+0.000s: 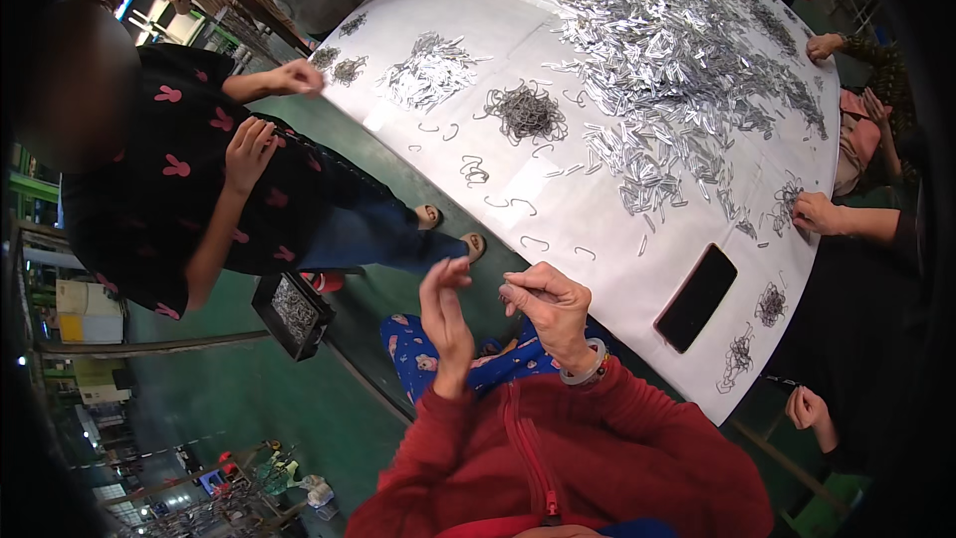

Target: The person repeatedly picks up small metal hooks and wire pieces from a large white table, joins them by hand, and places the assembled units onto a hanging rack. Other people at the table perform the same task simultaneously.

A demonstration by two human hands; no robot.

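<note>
Hovering by tbl (622,304) w/ hooks (526,113), dark phone (697,297): L grip (447,324) loosely-cupped, R grip (554,311) pinched, contents unclear

Legible text: none found. The dark phone (696,297) showed no lettering that could be made out on its face. Print on the co-worker's black shirt (194,144) read as pink rabbit figures only; print on the blue trousers (400,344) read as small cartoon figures. Any marking on the white and yellow boxes (88,311) at the left was too small to tell.
</note>
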